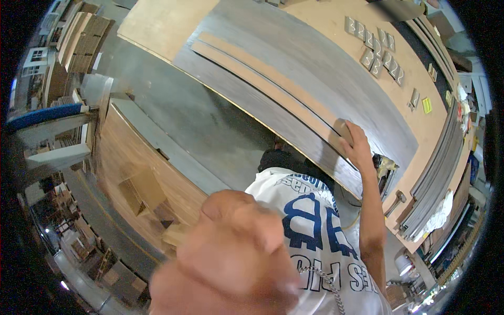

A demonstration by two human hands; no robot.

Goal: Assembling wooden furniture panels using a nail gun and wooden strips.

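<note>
Two long, narrow tan wooden strips (pixel 268 89) with dark edges lie side by side along a grey wood-grain panel (pixel 294 42). My right hand (pixel 358 147) is at their near right end, its fingers bent over the strip ends and its thumb against the nearer one. Just right of that wrist, a nail gun (pixel 387 164) lies on the panel's corner. Close to the camera, my left hand (pixel 236 247) is raised in front of my white shirt. It is heavily blurred and looks curled; whether anything is in it cannot be made out.
Several small grey plates (pixel 375 50) lie on the tan tabletop (pixel 310 10), near yellow notes (pixel 427 105). A hammer (pixel 396 202) and a stack of long grey strips (pixel 433 173) are at the right. Lower left stands a wood-grain board (pixel 126 152) with cardboard pieces (pixel 144 189).
</note>
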